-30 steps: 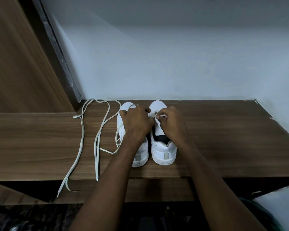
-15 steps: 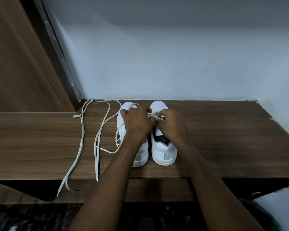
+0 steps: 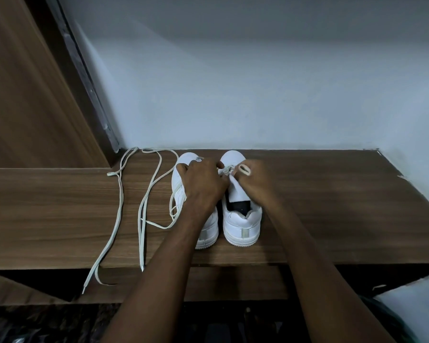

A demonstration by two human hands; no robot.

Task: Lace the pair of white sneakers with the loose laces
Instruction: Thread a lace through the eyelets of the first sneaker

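White leather is catching the dim light as a pair of sneakers is sitting side by side on a wood-grain counter (image 3: pixel 332 206), toes pointing toward a pale wall (image 3: pixel 258 82) and heels facing the camera. The person's left hand (image 3: pixel 203 186) is reaching across the left sneaker (image 3: pixel 208 231), its fingers curling down at the front of the right sneaker (image 3: pixel 242 224); what they are gripping there is hidden by the knuckles. The right hand (image 3: pixel 255 183) is working at the same spot, its fingers pinching a small loop of lace (image 3: pixel 245 169) just above the lowest eyelets of the right sneaker, whose tongue is standing bare behind the hands. A long loose lace (image 3: pixel 119 206) is trailing in loops across the counter to the left of the shoes, one strand running to the left sneaker's side and two ends hanging over the front edge. A brown wooden panel (image 3: pixel 22 95) is rising at the far left.
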